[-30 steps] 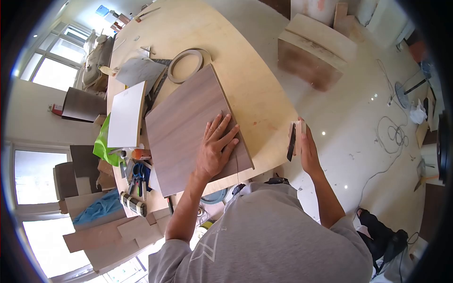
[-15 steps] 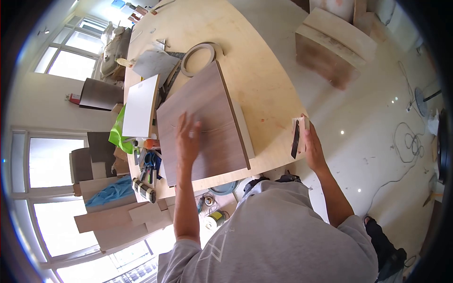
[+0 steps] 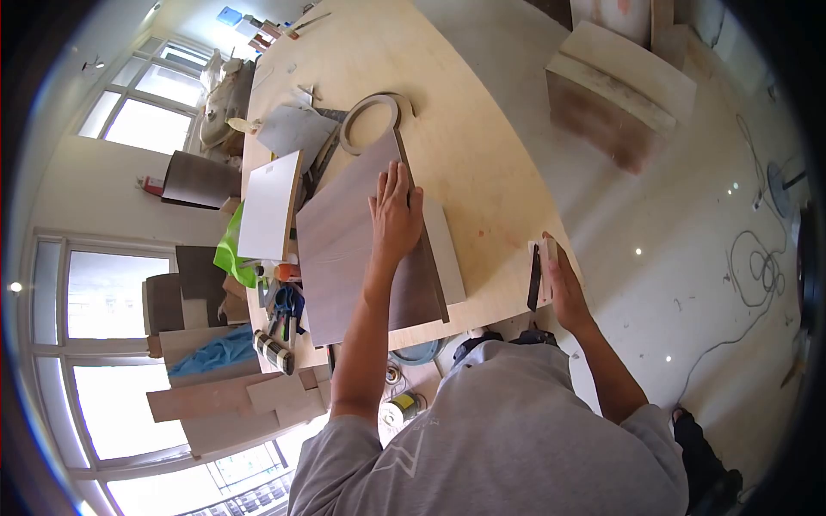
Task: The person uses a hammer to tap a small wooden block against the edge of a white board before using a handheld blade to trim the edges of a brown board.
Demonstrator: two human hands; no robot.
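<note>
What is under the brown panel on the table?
A pale board shows past the right edge of the brown panel; the rest beneath is covered.

Left grip (image 3: 396, 219) lies flat with fingers spread, arm outstretched; right grip (image 3: 564, 284) curls closed, elbow bent.

Right of the brown panel (image 3: 344, 258): pale slab (image 3: 443, 249) beside it, then bare counter (image 3: 490, 163), open as far as the right hand (image 3: 566, 284) gripping a wood block (image 3: 535, 273) at the edge | Left of panel: white board (image 3: 268, 206), green bag (image 3: 225, 254), scissors (image 3: 288, 305) crowd the way | Beyond panel: banding coil (image 3: 372, 116) at far corner
</note>
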